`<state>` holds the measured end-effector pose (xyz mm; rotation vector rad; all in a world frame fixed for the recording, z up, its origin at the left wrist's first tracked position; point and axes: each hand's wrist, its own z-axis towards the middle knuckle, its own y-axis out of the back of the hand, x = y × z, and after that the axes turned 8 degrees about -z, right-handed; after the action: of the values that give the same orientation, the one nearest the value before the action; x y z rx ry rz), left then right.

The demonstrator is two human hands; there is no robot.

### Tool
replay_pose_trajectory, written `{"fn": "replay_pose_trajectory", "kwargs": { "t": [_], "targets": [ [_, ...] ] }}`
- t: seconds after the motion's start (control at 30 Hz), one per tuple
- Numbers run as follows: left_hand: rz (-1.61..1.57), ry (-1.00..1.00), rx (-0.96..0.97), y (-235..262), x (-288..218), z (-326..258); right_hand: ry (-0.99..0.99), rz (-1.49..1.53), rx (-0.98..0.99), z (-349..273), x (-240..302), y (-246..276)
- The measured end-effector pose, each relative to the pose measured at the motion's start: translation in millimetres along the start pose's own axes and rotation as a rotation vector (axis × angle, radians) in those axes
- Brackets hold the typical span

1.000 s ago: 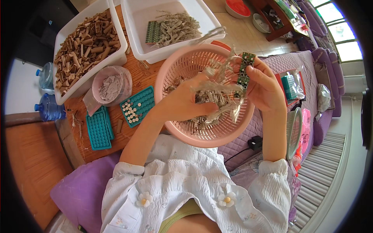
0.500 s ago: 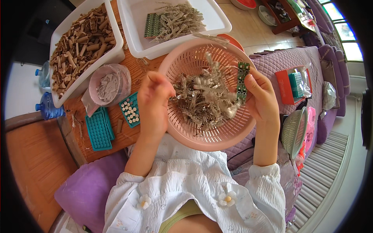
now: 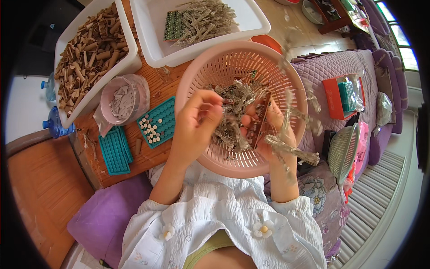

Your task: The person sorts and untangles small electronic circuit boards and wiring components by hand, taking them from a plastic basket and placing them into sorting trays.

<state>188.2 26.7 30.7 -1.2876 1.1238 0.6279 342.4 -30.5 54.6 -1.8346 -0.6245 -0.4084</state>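
Hands work inside a round pink plastic colander basket (image 3: 215,71) that rests at the near edge of the wooden tabletop (image 3: 154,85), partly over the person's lap. The basket holds a tangled heap of thin silvery-grey strips (image 3: 233,107) mixed with small dark pieces.

The left hand (image 3: 197,121) is loosely curled over the left side of the heap, fingers bent and spread a little, thumb and fingertips touching the strips; whether it grips any of them cannot be told. The right hand (image 3: 268,130) lies palm-up in the right part of the basket with the fingers partly closed around a long narrow dark strip (image 3: 260,121) that stands nearly upright against the palm. A bundle of the silvery strips (image 3: 291,150) hangs blurred over the basket rim just beside this hand.

Left of the basket on the tabletop lie a teal plastic tray with small white pegs in its holes (image 3: 156,122) and a second teal tray (image 3: 115,150), with a clear bag of grey flakes (image 3: 123,101) between them and a white rectangular tub of brown tube pieces (image 3: 89,49). Behind the basket stands another white tub (image 3: 156,40) holding more grey strips and a green board (image 3: 174,26).
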Motion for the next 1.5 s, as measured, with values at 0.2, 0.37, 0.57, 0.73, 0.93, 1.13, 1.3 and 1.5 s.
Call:
{"fn": "replay_pose_trajectory", "kwargs": {
  "t": [0.2, 0.37, 0.57, 0.73, 0.93, 1.13, 1.3, 1.5],
  "targets": [
    [0.293, -0.228, 0.284, -3.8, -9.7, -1.5, 0.023, -0.032, -0.100, -2.4, -12.6, -5.4],
    [-0.068, 0.058, 0.457, 4.6, -11.8, -3.8, -0.076, -0.211, -0.152, -3.0, -12.2, 2.4],
    [-0.373, 0.448, 0.460, 14.8, -18.3, -6.4, 0.038, -0.429, -0.186, -8.7, -12.3, -6.9],
    [-0.174, 0.133, 0.183, 1.3, 2.0, -11.3, 0.171, -0.713, -0.206, -11.6, -19.8, -13.0],
    [0.183, -0.096, 0.105, -2.4, 0.6, -18.5, 0.412, -1.072, -0.224, -16.2, -22.4, -16.1],
    [0.147, -0.123, 0.066, -3.3, -9.8, -24.4, 0.620, -1.330, -0.179, -18.9, -18.2, -28.9],
    [0.118, -0.293, 0.111, -2.2, 0.4, -25.3, 0.762, -1.528, -0.216, -15.4, -20.1, -29.4],
    [0.239, -0.541, 0.237, 0.6, -7.3, -17.6, 0.781, -1.291, -0.208, -10.5, -26.0, -25.8]
  ]
}}
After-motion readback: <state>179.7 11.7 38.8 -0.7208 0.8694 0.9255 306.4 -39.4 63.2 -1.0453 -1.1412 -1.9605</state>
